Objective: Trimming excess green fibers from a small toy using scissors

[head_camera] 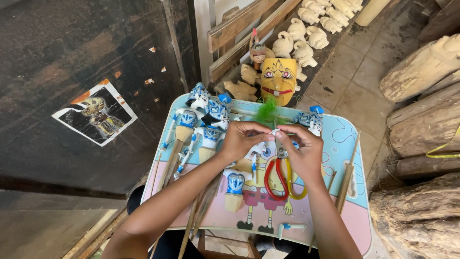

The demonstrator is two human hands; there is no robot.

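Left hand (243, 140) and right hand (301, 149) pinch small white puppet part (274, 132) between fingertips, near green tuft (267, 111); red-handled pliers (278, 175) lie just nearer, beneath right hand, handles pointing nearward.

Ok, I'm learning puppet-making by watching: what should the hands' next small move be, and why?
Probably draw the thin white string snug. The left hand and right hand pinch it between them above the small blue-and-white wooden puppet piece, and the red-and-yellow-handled pliers lie unused on the table below.
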